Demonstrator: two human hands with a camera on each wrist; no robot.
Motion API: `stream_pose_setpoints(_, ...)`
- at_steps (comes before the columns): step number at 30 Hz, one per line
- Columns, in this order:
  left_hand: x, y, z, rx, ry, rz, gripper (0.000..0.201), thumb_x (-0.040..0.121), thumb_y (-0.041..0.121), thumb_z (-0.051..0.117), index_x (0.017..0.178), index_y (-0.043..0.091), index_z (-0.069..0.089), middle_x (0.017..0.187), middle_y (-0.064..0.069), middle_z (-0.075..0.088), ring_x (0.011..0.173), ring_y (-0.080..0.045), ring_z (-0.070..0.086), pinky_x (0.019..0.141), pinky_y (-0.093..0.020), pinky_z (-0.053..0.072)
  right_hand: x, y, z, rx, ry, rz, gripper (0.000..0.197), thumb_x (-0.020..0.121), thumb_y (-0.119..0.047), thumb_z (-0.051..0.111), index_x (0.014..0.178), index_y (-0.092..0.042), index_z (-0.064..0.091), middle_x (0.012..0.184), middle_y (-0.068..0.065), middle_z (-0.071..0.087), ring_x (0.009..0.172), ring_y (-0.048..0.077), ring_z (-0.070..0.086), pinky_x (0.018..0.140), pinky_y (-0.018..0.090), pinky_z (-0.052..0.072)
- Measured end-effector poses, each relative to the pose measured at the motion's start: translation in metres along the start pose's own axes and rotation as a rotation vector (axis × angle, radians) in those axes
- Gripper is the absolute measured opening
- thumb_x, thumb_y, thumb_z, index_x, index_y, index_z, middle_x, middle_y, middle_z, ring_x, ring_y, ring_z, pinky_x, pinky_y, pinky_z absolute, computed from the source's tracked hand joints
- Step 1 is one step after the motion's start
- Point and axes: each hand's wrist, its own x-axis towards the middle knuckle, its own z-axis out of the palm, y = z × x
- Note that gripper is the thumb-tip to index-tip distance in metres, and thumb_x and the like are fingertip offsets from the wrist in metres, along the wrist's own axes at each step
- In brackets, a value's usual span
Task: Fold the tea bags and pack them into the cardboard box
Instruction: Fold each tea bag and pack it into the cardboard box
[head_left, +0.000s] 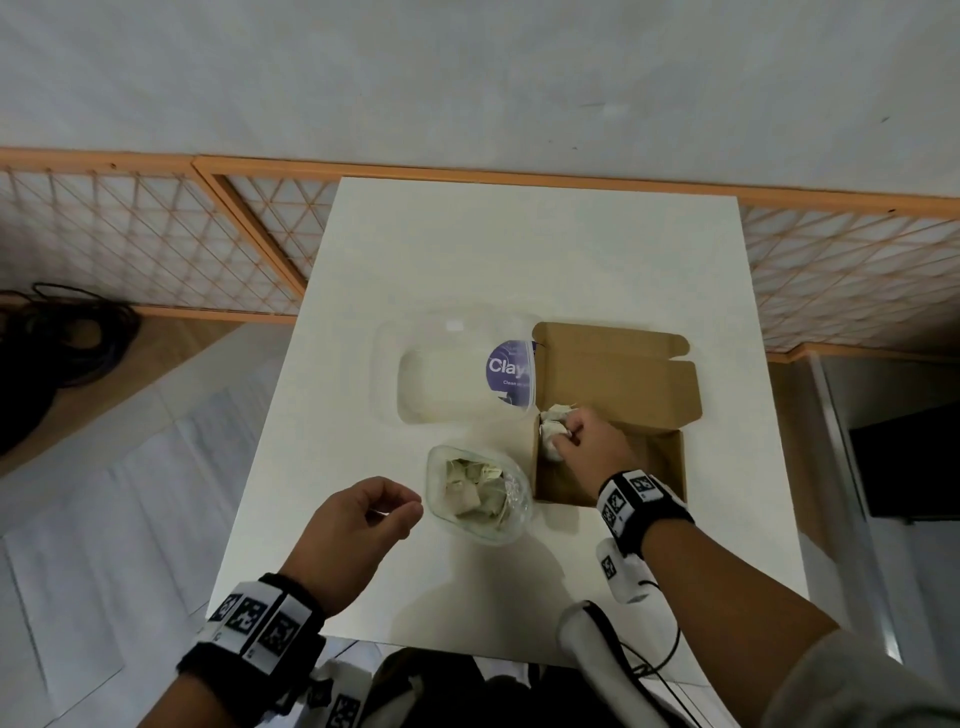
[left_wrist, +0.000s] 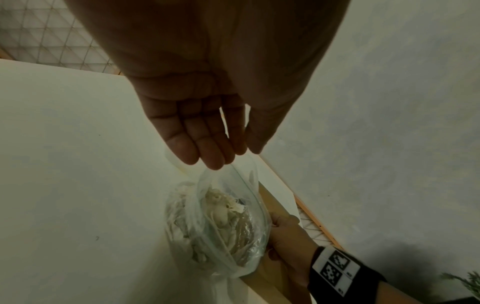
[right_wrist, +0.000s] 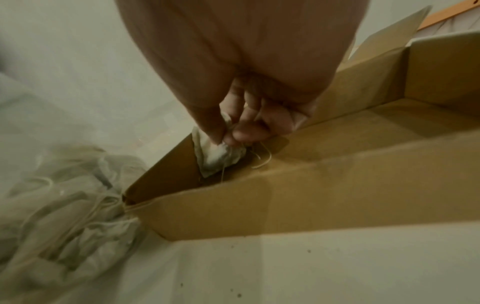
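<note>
An open brown cardboard box (head_left: 670, 467) (right_wrist: 337, 174) sits right of centre on the white table (head_left: 519, 260), its lid folded back. My right hand (head_left: 576, 434) (right_wrist: 228, 135) reaches into the box's far left corner and pinches a pale tea bag (right_wrist: 218, 154) (head_left: 551, 431) between thumb and fingers; a thin string trails from it. A clear plastic bag (head_left: 480, 491) (left_wrist: 221, 224) holding several loose tea bags lies just left of the box. My left hand (head_left: 384, 512) (left_wrist: 207, 148) hovers beside that bag, fingers relaxed and empty.
A clear plastic container (head_left: 457, 371) with a purple label stands behind the plastic bag, touching the box lid. An orange lattice fence (head_left: 156, 234) runs behind the table. Black cables (head_left: 62, 343) lie on the floor at the left.
</note>
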Motion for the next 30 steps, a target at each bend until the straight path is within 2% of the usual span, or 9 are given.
stream_pose_setpoints(4, 0.004, -0.003, 0.006, 0.036, -0.026, -0.005, 0.004, 0.093, 0.028, 0.074, 0.089, 0.027, 0.075, 0.085, 0.012, 0.076, 0.079, -0.012, 0.073, 0.080, -0.036, 0.059, -0.007, -0.005, -0.001, 0.064, 0.074, 0.047, 0.022, 0.098, -0.035, 0.069, 0.102, -0.025, 0.050, 0.088, -0.004, 0.067, 0.076, 0.014, 0.064, 0.059, 0.025, 0.044)
stream_pose_setpoints(8, 0.010, -0.004, 0.014, 0.100, -0.003, 0.029, 0.005, 0.092, 0.031, 0.074, 0.088, 0.032, 0.073, 0.090, 0.014, 0.073, 0.072, -0.003, 0.066, 0.073, -0.026, 0.052, -0.024, -0.004, -0.009, 0.104, 0.099, 0.010, 0.021, 0.096, -0.035, 0.071, 0.102, -0.029, 0.052, 0.095, -0.009, 0.069, 0.089, 0.015, 0.069, 0.076, 0.030, 0.055)
stream_pose_setpoints(10, 0.013, -0.005, 0.020, 0.146, 0.022, 0.068, 0.003, 0.091, 0.035, 0.075, 0.092, 0.036, 0.073, 0.102, 0.012, 0.064, 0.084, 0.001, 0.064, 0.077, -0.020, 0.047, -0.039, -0.008, -0.016, 0.088, 0.112, -0.037, 0.016, 0.097, -0.035, 0.070, 0.101, -0.030, 0.055, 0.096, -0.010, 0.068, 0.089, 0.011, 0.068, 0.076, 0.027, 0.055)
stream_pose_setpoints(13, 0.019, -0.011, 0.029, 0.175, 0.007, 0.089, 0.013, 0.090, 0.041, 0.075, 0.103, 0.042, 0.073, 0.116, 0.014, 0.052, 0.107, 0.002, 0.056, 0.090, -0.019, 0.043, -0.069, -0.029, -0.020, 0.058, 0.119, -0.266, 0.008, 0.099, -0.032, 0.067, 0.094, -0.028, 0.061, 0.091, -0.014, 0.063, 0.082, 0.001, 0.059, 0.069, 0.017, 0.045)
stream_pose_setpoints(16, 0.027, -0.013, 0.038, 0.212, -0.033, 0.050, 0.023, 0.092, 0.045, 0.071, 0.115, 0.041, 0.072, 0.123, 0.010, 0.052, 0.109, -0.005, 0.057, 0.094, -0.020, 0.041, -0.091, -0.052, -0.008, -0.023, -0.007, -0.515, 0.009, 0.102, -0.032, 0.062, 0.104, -0.027, 0.070, 0.098, -0.015, 0.060, 0.085, -0.001, 0.057, 0.073, 0.015, 0.045)
stream_pose_setpoints(18, 0.032, -0.012, 0.043, 0.244, -0.067, 0.018, 0.029, 0.095, 0.045, 0.068, 0.122, 0.036, 0.069, 0.125, 0.006, 0.053, 0.105, -0.008, 0.061, 0.091, -0.021, 0.043, -0.093, -0.064, 0.003, -0.126, -0.091, -0.570, 0.020, 0.104, -0.036, 0.057, 0.117, -0.029, 0.070, 0.107, -0.014, 0.060, 0.091, 0.003, 0.060, 0.071, 0.014, 0.043)
stream_pose_setpoints(22, 0.033, -0.009, 0.049, 0.284, -0.071, 0.018, 0.036, 0.099, 0.038, 0.063, 0.132, 0.025, 0.066, 0.124, 0.006, 0.057, 0.096, -0.005, 0.063, 0.088, -0.020, 0.043, -0.084, -0.086, 0.020, -0.261, -0.181, -0.498, 0.037, 0.104, -0.041, 0.053, 0.136, -0.025, 0.061, 0.122, -0.002, 0.068, 0.106, 0.019, 0.067, 0.080, 0.030, 0.051)
stream_pose_setpoints(26, 0.029, -0.006, 0.050, 0.259, -0.057, 0.053, 0.034, 0.100, 0.035, 0.062, 0.132, 0.024, 0.066, 0.120, 0.008, 0.057, 0.091, -0.002, 0.063, 0.083, -0.016, 0.042, -0.076, -0.100, 0.034, -0.405, -0.216, -0.425, 0.028, 0.104, -0.037, 0.051, 0.121, -0.018, 0.064, 0.118, 0.005, 0.071, 0.109, 0.027, 0.065, 0.079, 0.030, 0.041)
stream_pose_setpoints(30, 0.029, -0.007, 0.047, 0.225, -0.066, 0.032, 0.037, 0.099, 0.034, 0.064, 0.134, 0.023, 0.064, 0.124, 0.008, 0.054, 0.094, -0.003, 0.065, 0.081, -0.015, 0.043, -0.080, -0.094, 0.030, -0.320, -0.200, -0.384, 0.017, 0.104, -0.034, 0.051, 0.099, -0.025, 0.064, 0.097, -0.002, 0.071, 0.090, 0.023, 0.065, 0.072, 0.031, 0.047)
